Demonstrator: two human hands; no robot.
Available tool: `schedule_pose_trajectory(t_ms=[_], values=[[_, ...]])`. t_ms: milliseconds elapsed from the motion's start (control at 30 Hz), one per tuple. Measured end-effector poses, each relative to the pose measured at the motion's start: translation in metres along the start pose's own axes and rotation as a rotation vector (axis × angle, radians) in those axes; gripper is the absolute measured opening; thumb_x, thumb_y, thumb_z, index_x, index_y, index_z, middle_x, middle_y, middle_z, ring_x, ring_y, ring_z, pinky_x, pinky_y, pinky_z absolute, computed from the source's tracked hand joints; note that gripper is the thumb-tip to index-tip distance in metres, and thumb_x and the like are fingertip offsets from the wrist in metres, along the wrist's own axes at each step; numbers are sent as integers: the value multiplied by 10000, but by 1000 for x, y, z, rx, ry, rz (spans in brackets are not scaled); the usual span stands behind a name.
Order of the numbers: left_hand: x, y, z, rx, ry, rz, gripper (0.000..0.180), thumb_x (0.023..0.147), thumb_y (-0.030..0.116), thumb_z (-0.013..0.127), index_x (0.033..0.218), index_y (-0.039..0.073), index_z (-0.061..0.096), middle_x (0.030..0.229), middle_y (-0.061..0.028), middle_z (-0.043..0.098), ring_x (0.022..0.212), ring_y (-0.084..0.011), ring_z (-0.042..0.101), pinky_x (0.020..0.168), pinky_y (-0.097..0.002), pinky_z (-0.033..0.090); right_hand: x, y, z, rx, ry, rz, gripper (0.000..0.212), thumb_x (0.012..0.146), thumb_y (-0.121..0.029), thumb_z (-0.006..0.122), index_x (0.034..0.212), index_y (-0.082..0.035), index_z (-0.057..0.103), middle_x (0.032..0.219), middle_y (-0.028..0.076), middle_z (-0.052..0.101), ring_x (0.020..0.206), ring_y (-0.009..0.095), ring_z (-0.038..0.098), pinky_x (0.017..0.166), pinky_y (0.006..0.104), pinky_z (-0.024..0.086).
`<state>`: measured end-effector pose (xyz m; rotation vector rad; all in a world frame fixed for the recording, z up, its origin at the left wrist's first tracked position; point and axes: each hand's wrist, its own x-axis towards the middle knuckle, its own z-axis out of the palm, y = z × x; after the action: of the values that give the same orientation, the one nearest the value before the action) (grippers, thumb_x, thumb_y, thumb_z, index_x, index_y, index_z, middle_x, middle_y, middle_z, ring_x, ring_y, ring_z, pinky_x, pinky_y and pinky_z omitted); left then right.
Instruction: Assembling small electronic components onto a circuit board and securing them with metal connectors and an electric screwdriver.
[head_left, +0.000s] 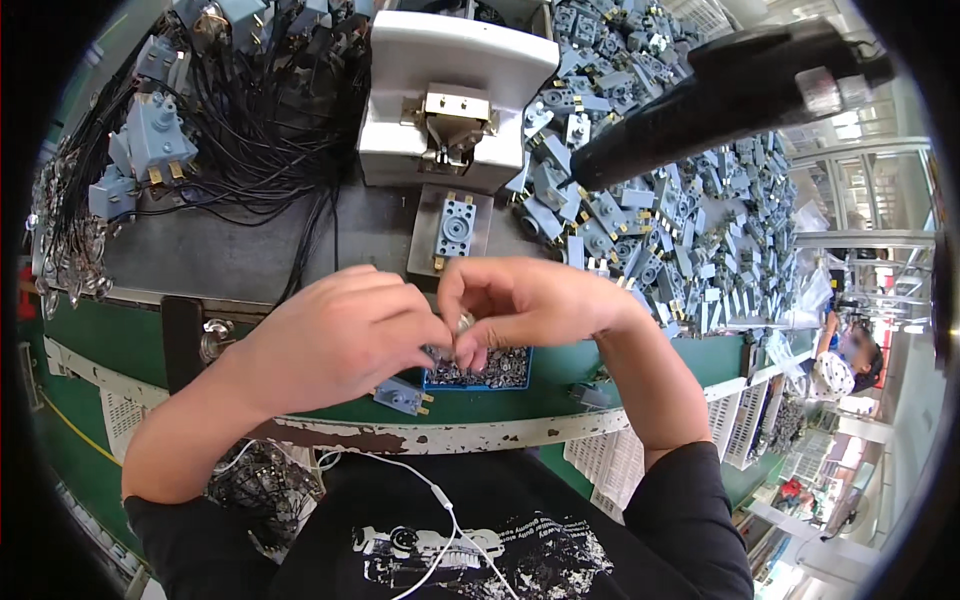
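Note:
My left hand point(350, 325) and my right hand point(530, 300) meet over a small blue tray point(527, 380) of loose metal bits. The fingertips of both are pinched together. A small shiny metal piece point(465, 322) shows between my right thumb and fingers; its kind is too small to make out. Whatever my left fingertips hold is hidden. Just beyond my hands, a grey-blue switch-like block point(455, 228) with brass tabs lies on a metal plate point(422, 235). Another grey-blue block point(400, 396) lies below my left hand, beside the tray.
A white machine point(455, 60) with a metal fixture stands behind the plate. To its right hangs a black electric screwdriver point(690, 110) above a big heap of grey-blue blocks point(690, 220). Black cables point(250, 140) pile up at left. A person point(845, 365) is far right.

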<state>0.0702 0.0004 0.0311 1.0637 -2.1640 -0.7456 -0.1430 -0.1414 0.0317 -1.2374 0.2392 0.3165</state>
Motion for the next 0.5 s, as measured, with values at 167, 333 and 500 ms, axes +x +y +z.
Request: schedule_pose_trajectory(t_ms=[167, 333, 500], values=[[6, 5, -5, 128, 99, -56, 281, 756, 153, 843, 1013, 115, 734, 873, -39, 598, 801, -265, 598, 730, -387, 482, -5, -4, -9, -4, 49, 1, 276, 998, 47, 626, 1256, 33, 528, 1117, 123, 704, 1008, 161, 713, 883, 291, 584], [8, 4, -6, 164, 72, -7, 345, 726, 157, 863, 1038, 113, 725, 835, -35, 554, 768, -258, 575, 704, -385, 475, -2, -8, -8, -64, 50, 30, 274, 972, 58, 660, 1231, 63, 570, 1104, 124, 720, 1013, 170, 722, 889, 294, 590], [-2, 6, 3, 227, 200, -10, 365, 705, 160, 878, 1027, 110, 714, 817, -34, 544, 731, -246, 561, 657, -375, 467, -16, 12, 6, 21, 215, -123, 282, 954, 66, 681, 1218, 74, 581, 1086, 145, 725, 979, 193, 739, 882, 313, 606]])
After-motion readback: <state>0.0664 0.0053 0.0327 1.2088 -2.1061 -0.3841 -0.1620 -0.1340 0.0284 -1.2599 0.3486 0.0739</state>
